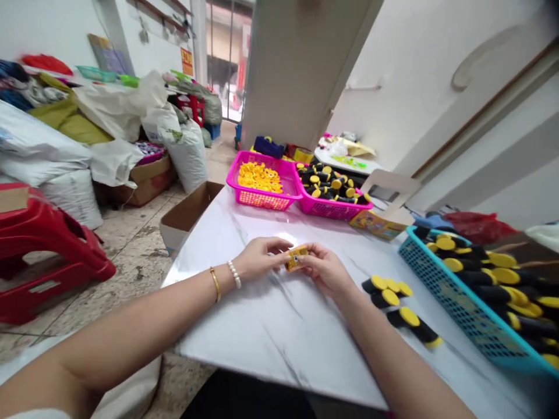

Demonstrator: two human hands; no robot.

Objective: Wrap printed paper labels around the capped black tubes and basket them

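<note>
Two-hand pinch: left hand (262, 256) and right hand (325, 269) grasp part (296, 258) by its ends. Likely light, stiff plastic; hold edges.

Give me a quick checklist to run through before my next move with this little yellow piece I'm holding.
1. Grip on yellow piece by left hand and right hand: ok.
2. Piece above the table, inside its edge: ok.
3. Piece's own condition: cannot tell, the hands cover most of it.
4. Loose black-yellow parts in reach: ok, on table near right hand.
5. Blue basket fully on table: cannot tell, cut off by frame.
</note>
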